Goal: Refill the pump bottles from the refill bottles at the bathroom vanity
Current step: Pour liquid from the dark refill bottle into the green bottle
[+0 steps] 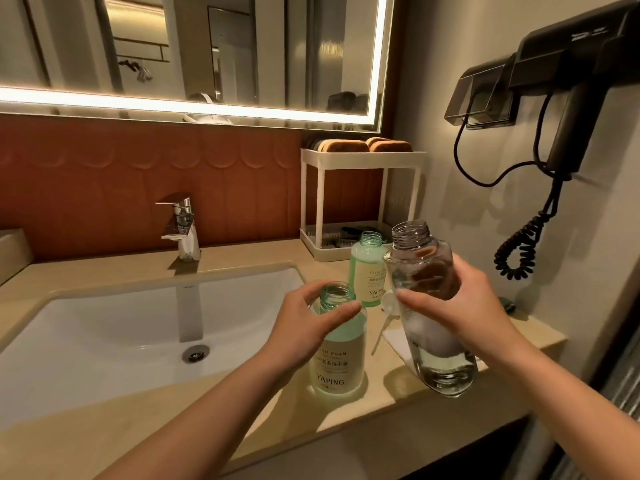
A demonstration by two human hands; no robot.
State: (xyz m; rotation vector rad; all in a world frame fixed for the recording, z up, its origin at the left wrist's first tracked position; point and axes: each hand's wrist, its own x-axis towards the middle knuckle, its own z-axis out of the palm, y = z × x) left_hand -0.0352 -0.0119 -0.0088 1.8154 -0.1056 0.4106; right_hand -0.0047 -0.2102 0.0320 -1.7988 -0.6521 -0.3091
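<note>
Gripping the clear refill bottle [429, 317] in my right hand [460, 306], I hold it upright above the tabletop [242, 403]; my left hand [304, 323] clasps the uncapped green bottle's [337, 355] neck beside the sink [138, 323].

Two bare forearms reach forward from the bottom of the view, angled toward each other. The left hand [304, 327] is palm down, wrist slightly bent, its fingers and thumb curled loosely around the neck of a green bottle [337, 355]. The right hand [460, 306] is raised a little higher, fingers wrapped around the middle of a clear bottle [429, 306], thumb pointing left across its front, holding it tilted.
</note>
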